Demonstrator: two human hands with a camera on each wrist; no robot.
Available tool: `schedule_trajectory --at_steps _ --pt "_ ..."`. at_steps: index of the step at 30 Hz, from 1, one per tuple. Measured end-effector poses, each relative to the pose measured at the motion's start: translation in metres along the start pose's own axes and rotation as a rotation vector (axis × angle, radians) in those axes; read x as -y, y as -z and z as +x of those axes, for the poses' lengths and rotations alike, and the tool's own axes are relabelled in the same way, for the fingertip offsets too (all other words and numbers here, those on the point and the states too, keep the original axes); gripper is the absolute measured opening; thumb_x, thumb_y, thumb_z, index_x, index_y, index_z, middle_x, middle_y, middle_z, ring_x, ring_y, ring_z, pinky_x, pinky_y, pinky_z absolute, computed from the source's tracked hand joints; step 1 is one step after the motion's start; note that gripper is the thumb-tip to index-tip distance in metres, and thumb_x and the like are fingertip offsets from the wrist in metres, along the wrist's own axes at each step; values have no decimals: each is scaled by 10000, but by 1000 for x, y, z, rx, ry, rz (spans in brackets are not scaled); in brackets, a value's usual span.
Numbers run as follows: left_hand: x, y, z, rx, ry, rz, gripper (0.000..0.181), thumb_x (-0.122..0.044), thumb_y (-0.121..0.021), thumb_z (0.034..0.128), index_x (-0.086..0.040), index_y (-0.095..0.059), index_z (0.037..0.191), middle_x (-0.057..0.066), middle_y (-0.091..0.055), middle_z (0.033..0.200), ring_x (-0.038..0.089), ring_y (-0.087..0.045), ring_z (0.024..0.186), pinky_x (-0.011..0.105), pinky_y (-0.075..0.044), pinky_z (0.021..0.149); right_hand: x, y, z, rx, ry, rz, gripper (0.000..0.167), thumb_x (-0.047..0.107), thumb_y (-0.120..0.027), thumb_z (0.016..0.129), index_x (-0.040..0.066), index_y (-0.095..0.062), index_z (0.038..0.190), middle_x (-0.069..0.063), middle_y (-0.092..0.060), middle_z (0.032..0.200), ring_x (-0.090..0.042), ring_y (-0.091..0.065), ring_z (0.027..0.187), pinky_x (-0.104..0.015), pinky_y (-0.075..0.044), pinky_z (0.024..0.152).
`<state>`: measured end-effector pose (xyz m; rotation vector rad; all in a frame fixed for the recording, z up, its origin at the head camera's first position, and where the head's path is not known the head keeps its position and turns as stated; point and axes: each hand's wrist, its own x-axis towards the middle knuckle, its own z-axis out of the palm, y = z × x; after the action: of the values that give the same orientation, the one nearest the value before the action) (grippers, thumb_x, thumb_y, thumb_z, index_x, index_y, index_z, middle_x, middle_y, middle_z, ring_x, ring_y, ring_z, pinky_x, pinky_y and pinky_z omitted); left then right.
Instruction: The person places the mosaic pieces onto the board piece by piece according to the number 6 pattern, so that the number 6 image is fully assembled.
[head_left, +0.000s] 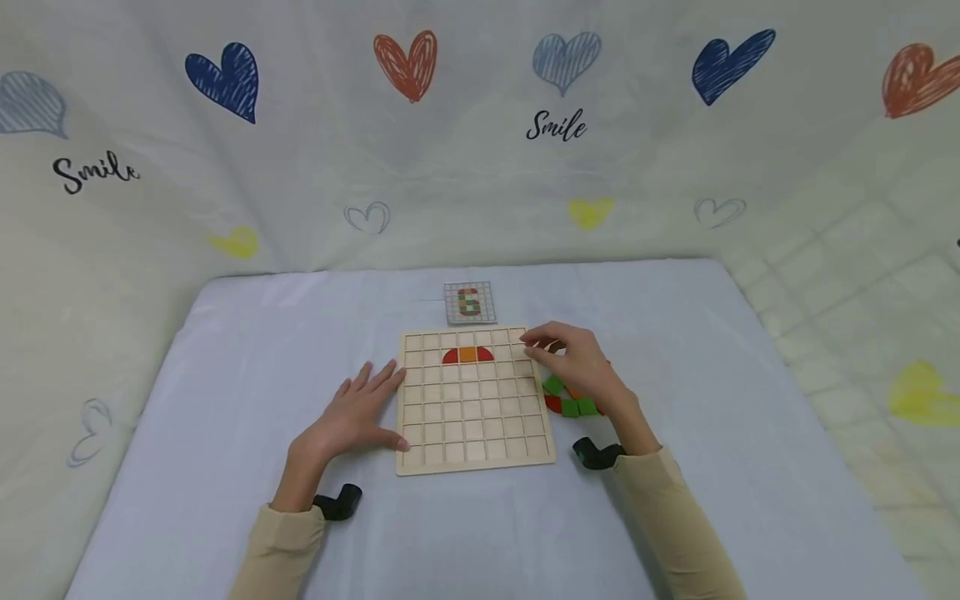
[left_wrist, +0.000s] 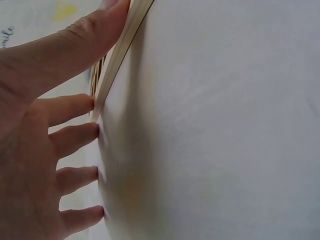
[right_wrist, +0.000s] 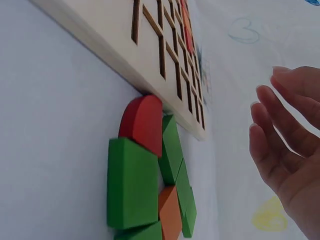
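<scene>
Grid board (head_left: 474, 469) | hands (head_left: 358, 421) (head_left: 576, 358): touching left edge, near upper-right corner | room leftward

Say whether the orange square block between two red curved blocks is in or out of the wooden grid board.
In: the head view shows the orange square block within a cell of the pale wooden grid board.
</scene>
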<state>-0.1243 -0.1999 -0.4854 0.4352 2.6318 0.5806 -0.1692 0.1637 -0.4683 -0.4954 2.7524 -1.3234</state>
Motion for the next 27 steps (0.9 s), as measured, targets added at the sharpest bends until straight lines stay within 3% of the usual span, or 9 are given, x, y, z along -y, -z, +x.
schedule_trajectory --at_steps 10,15,20,27 --pt "2 0 0 -8 -12 -1 1165 -477 -897 740 -114 -257 1643 119 -168 1727 461 -38 1582 710 -82 1226 -15 14 -15 4 -36 -121 232 113 -708 966 39 -738 1184 -93 -745 1122 -242 -671 955 -419 -580 865" --pt "2 1 0 -10 -8 -1 1171 -479 -899 737 -116 -254 1644 119 -165 1728 462 -32 1583 711 -74 1225 -18 22 -14 97 -63 -182 269 55 -692 945 2 -711 1208 -141 -720 1129 -310 -648 1006 -501 -563 913" --pt "3 -1 -1 -9 -4 -19 1173 -469 -903 734 -117 -253 1644 119 -162 1728 462 -24 1583 706 -63 1228 -23 22 -14 206 -118 -243 293 55 -698 914 -7 -708 1200 -154 -677 1176 -323 -622 1055 -496 -561 924" --pt "3 -2 -1 -14 -11 -30 1171 -474 -898 737 -122 -249 1646 114 -157 1729 458 -18 1584 706 -61 1228 -30 26 -16 180 -136 -309 274 20 -663 889 -12 -719 1155 -189 -646 1192 -362 -612 1046 -517 -565 921"
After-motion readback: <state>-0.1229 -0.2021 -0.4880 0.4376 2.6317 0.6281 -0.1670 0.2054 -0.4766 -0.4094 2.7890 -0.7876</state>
